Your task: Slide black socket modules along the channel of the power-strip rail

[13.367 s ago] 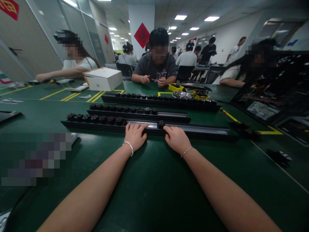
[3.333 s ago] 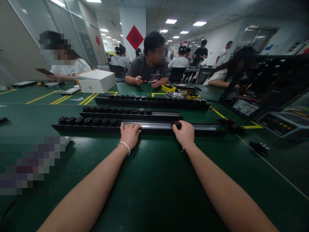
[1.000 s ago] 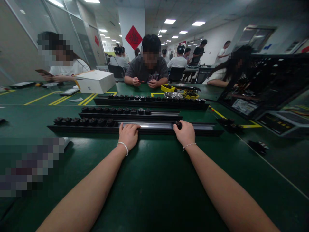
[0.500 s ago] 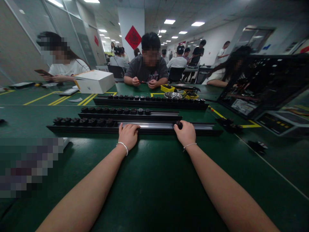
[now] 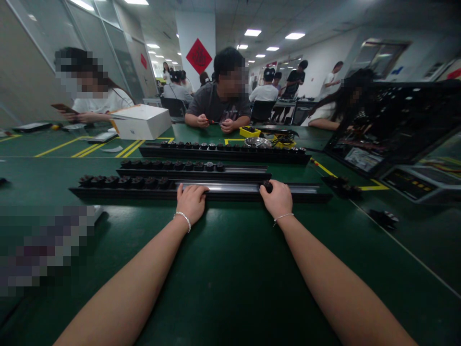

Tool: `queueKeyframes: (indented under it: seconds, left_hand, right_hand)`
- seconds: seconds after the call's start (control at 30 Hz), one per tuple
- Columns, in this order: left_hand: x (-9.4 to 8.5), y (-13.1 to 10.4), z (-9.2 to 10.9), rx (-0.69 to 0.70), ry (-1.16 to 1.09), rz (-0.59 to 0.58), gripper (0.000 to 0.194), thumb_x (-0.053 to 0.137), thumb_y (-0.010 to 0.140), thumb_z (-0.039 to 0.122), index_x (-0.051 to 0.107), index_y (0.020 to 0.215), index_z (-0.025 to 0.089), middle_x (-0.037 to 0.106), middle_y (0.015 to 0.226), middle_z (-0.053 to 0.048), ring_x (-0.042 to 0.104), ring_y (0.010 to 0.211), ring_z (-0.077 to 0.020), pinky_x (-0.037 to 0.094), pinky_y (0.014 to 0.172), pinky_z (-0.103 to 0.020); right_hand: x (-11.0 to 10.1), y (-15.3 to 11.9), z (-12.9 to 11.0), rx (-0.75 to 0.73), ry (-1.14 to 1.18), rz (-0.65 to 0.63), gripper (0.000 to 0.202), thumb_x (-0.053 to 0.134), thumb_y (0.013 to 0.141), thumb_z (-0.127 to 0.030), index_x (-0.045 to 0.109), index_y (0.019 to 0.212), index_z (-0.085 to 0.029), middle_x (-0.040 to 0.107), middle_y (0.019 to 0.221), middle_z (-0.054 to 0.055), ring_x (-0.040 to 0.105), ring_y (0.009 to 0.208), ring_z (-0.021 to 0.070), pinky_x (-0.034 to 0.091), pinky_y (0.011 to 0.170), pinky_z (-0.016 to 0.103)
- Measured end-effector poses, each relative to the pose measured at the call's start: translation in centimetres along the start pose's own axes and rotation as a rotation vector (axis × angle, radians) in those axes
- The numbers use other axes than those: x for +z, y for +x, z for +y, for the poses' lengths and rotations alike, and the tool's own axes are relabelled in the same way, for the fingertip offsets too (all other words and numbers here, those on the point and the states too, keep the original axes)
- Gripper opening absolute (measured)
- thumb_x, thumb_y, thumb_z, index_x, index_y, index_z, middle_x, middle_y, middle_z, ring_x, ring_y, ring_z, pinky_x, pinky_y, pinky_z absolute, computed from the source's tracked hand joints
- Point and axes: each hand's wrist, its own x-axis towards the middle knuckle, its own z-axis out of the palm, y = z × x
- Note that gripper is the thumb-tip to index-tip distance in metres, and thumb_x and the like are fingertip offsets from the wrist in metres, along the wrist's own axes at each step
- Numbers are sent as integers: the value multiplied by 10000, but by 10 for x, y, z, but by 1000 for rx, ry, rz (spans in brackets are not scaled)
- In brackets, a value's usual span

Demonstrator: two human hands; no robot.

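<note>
A long black rail (image 5: 234, 196) with a shiny inner channel lies across the green table (image 5: 230, 269) in front of me. Several dark round parts (image 5: 124, 182) sit in a row on its left half. My left hand (image 5: 191, 202) rests on the near edge of the rail, fingers curled over it, right of that row. Further right, my right hand (image 5: 278, 196) has its thumb and fingers closed round a small black part (image 5: 267, 185) at the channel. Just behind lies a second rail (image 5: 248, 175), partly filled with similar parts.
A third filled rail (image 5: 223, 154) lies farther back, near yellow trays (image 5: 249, 132). Across the table a person (image 5: 223, 101) holds a small tool. A white box (image 5: 142, 122) is at the left back; a black metal frame (image 5: 399, 125) stands at right.
The person across the table has turned their head toward the right. My hands and the rails have not visibly moved.
</note>
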Motion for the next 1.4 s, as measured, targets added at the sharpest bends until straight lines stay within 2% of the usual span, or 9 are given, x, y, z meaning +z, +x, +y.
queueKeyframes:
  seconds: [0.27,0.67,1.4]
  left_hand:
    - [0,0,0,-1,4,2,268,430,851,217,618,1031,280,669,1055,-27,540,1084,-225,162,1098,-531]
    - [0,0,-1,-5,7,-3,275,427,849,222,617,1033,296,669,1058,-19,539,1090,-221,157,1103,-524]
    - [0,0,0,-10,3,-7,269,422,854,219,615,1024,296,668,1054,-19,538,1089,-224,160,1100,-528]
  right_hand:
    - [1,1,4,6,-1,12,264,487,798,-339,649,860,-140,664,863,105,567,855,234,384,839,354]
    - [-2,1,5,27,-1,9,291,472,808,-347,645,905,-134,663,899,118,569,892,244,387,850,366]
    - [-5,2,10,66,-39,10,281,472,798,-348,647,874,-142,663,868,112,576,851,246,394,822,367]
